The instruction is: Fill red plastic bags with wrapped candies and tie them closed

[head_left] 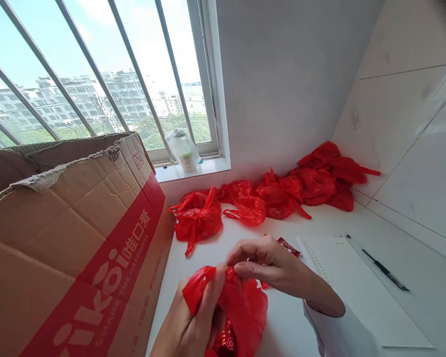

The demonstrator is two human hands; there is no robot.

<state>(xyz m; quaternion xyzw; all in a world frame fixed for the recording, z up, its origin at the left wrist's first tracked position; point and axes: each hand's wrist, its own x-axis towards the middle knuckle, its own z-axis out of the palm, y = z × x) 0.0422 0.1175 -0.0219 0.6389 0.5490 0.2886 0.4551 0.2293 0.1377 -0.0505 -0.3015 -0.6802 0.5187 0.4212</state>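
A red plastic bag sits low in the middle, with a shiny red packet showing inside it. My left hand grips the bag from below, thumb pressed on its gathered top. My right hand comes in from the right in a white sleeve and pinches the bag's upper edge, fingers closed. Just behind my right hand a small dark red sachet lies on the white counter.
A large cardboard box with red print fills the left. Several tied red bags lie in a row along the back wall to the right corner. A sheet of paper and a black pen lie at right. A clear bag rests on the windowsill.
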